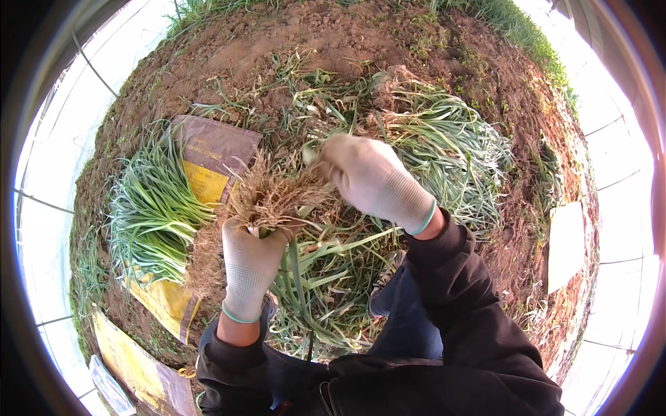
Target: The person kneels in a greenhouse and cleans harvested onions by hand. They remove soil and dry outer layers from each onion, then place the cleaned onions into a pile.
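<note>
Both my hands wear pale knit gloves with teal cuffs. My left hand point(251, 267) is closed round a bunch of green onions point(277, 200), its brown stringy roots pointing up and its green leaves hanging below. Just right of those roots is my right hand point(371, 179), slightly blurred, with its fingers curled together. A pale green bit point(309, 155) shows at its fingertips, too smeared to name. To the left, a trimmed-looking pile of green onions point(152, 215) lies with roots toward my left hand. Another loose pile of green onions point(461, 149) spreads out at the right.
A purple and yellow sack point(218, 142) lies under the left pile. Another yellow sack point(128, 350) is at the lower left. Loose leaves and peelings point(333, 277) cover the ground before my legs. Brown soil point(277, 35) stretches beyond, and a pale flat sheet point(566, 246) lies far right.
</note>
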Motion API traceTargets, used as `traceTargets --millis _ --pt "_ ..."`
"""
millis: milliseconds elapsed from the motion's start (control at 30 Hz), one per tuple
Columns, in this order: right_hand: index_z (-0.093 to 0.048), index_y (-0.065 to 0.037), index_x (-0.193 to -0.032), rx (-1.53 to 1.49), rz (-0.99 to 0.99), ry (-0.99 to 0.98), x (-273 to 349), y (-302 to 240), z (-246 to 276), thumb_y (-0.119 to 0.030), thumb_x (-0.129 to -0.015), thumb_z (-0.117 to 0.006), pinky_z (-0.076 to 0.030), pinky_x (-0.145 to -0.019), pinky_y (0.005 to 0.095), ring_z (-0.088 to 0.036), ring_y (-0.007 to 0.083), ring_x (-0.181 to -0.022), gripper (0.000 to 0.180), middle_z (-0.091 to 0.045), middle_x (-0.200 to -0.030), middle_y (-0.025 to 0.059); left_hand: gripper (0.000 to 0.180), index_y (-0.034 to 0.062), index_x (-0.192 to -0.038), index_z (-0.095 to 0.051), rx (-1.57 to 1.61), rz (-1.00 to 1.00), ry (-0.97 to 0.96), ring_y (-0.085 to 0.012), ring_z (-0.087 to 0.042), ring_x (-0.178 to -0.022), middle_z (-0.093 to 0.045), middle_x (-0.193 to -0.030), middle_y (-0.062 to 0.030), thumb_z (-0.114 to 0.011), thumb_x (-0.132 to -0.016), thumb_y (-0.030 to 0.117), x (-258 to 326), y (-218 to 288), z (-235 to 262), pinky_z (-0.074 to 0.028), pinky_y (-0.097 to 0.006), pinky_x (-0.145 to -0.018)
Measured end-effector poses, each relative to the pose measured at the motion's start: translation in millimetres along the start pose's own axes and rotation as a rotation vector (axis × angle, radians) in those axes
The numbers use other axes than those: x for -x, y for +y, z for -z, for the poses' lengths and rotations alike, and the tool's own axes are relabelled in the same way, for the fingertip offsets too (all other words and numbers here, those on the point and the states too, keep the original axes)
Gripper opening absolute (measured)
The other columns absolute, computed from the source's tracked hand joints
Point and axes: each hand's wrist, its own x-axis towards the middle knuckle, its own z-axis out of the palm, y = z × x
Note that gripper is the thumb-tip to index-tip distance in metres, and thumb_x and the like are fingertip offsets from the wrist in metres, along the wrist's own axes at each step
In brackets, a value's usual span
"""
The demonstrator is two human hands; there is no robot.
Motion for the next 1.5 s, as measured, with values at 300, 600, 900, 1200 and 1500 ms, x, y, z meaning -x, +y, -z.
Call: traceTargets --millis 300,600,900,1200,1500 --pt "-0.060 -0.001 -0.100 0.222 -0.543 0.432 0 93 26 -0.030 -0.094 -0.058 -0.057 -0.068 0.0380 -0.065 0.0252 -0.078 0.030 -0.063 -0.100 0.0156 0.022 -0.0034 -0.088 -0.071 0.008 0.242 0.106 -0.0068 -0.054 -0.050 -0.069 -0.071 -0.0064 -0.082 -0.075 0.011 -8 0 7 -0.040 -0.021 -0.044" --pt "-0.068 -0.006 -0.102 -0.689 -0.062 0.307 -12 15 -10 -0.019 -0.090 -0.067 -0.055 -0.058 0.0227 -0.068 0.0123 -0.071 0.018 -0.072 -0.090 0.0094 0.024 0.0011 -0.099 -0.070 0.002 0.328 0.158 -0.0044 -0.047 -0.044 -0.070 -0.076 -0.0062 -0.071 -0.087 0.021 -14 10 15 -0.036 -0.021 -0.041" --pt "-0.068 -0.005 -0.097 -0.099 0.151 0.238 -1 2 -6 -0.011 -0.083 -0.071 -0.057 -0.063 0.0282 -0.069 0.0180 -0.072 0.016 -0.069 -0.084 0.0094 0.032 0.0016 -0.092 -0.070 -0.006 0.122 0.002 -0.0084 -0.055 -0.054 -0.064 -0.069 -0.0027 -0.060 -0.096 0.032 -13 -14 35 -0.041 -0.023 -0.050" --pt "-0.024 0.005 -0.145 -1.006 0.328 0.016 -3 -15 -24 -0.033 -0.077 -0.081 -0.059 -0.083 0.0360 -0.062 0.0315 -0.106 0.096 -0.037 -0.143 0.0179 0.021 0.0052 -0.102 -0.061 0.340 -0.036 -0.149 -0.0075 -0.052 -0.060 -0.057 -0.071 -0.0004 -0.058 -0.097 0.025 1 -16 35 -0.038 -0.023 -0.053" --pt "-0.051 -0.005 -0.130 -0.809 0.294 -0.333 41 -24 -73 -0.018 -0.064 -0.074 -0.052 -0.086 0.0342 -0.068 0.0261 -0.092 0.071 -0.069 -0.102 0.0153 0.040 0.0015 -0.107 -0.061 -0.093 -0.453 -0.006 -0.0022 -0.048 -0.054 -0.068 -0.094 -0.0079 -0.047 -0.101 0.039 8 128 80 -0.041 -0.017 -0.049"
